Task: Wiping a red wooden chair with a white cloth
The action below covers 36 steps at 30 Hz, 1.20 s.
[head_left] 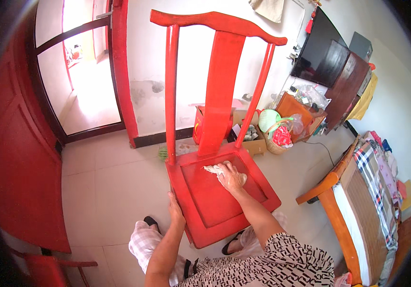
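A red wooden chair [224, 203] with a tall back and a recessed seat panel stands in front of me. My right hand [232, 178] presses a crumpled white cloth [213, 169] onto the seat, toward its back, with the fingers bunched around it. At the seat's left edge, my left hand [175, 208] grips the side of the frame; part of its fingers is hidden by the edge.
Behind the chair, a wicker basket [278, 143] and a cardboard box [258, 146] sit by the wall. A wooden bed [332, 184] is at the right. Another red chair [47, 270] shows at lower left, below a red door [23, 167].
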Each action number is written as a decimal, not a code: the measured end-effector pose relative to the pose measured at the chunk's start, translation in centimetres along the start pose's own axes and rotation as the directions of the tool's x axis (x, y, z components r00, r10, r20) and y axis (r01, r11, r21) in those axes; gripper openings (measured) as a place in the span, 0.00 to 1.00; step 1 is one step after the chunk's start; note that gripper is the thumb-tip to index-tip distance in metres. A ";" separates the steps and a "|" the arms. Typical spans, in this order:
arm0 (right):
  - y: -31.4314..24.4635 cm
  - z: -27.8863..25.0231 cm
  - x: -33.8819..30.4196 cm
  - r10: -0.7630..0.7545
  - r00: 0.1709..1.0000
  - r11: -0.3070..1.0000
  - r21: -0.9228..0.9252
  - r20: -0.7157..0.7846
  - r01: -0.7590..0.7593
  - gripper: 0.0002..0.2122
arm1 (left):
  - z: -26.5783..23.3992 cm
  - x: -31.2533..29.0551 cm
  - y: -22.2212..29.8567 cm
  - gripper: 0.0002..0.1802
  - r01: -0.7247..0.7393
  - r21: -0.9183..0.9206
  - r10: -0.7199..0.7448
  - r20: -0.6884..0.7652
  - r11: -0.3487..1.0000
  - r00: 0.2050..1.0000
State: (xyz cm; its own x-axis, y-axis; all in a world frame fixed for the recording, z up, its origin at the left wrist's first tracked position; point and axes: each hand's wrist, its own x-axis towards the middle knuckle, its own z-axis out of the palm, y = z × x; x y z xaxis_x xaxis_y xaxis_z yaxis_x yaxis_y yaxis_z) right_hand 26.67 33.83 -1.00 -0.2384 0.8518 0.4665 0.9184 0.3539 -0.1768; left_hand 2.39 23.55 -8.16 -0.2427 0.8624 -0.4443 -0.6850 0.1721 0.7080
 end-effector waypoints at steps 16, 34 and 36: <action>-5.2 -1.2 -3.8 0.021 1.000 0.997 0.076 -0.005 -0.021 0.26 | 0.7 -0.1 0.6 0.54 -0.037 0.198 0.047 -0.047 0.979 0.998; -8.1 -7.3 -11.0 -0.202 0.978 0.963 0.189 0.044 0.191 0.24 | 0.3 0.9 -0.3 0.53 -0.075 0.210 0.075 0.008 0.975 0.997; -8.4 -7.2 -11.0 -0.200 0.979 0.962 0.197 0.035 0.189 0.23 | -0.3 1.1 -0.2 0.54 -0.074 0.245 0.080 -0.015 0.967 0.997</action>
State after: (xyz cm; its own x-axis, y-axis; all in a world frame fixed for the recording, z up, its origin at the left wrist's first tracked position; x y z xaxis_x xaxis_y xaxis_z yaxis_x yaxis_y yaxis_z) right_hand 23.87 18.72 1.57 -0.4281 0.7769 0.4617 0.7764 0.5777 -0.2521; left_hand 2.08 24.35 -9.00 -0.3072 0.8661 -0.3942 -0.4756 0.2191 0.8519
